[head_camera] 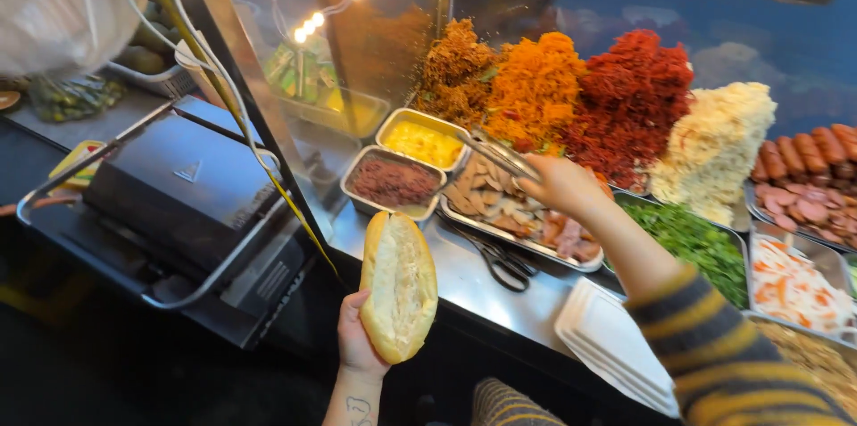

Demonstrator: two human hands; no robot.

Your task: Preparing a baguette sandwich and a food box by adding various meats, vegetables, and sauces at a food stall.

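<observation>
My left hand (355,337) holds a split bread roll (398,285) upright, its white crumb facing me, in front of the steel counter. My right hand (561,183), in a striped grey and yellow sleeve, grips metal tongs (500,154) whose tips reach toward the small steel tubs. Under the tongs lies a steel tray of sliced meats (500,203). One tub holds a yellow spread (421,142), the other a dark reddish-brown paste (393,181).
Heaps of shredded brown, orange, red and pale toppings (616,96) stand behind. Sausages (808,158), green herbs (692,238), pickled vegetables (794,288), scissors (500,261) and white foam boxes (616,346) lie right. A black press grill (183,189) stands left.
</observation>
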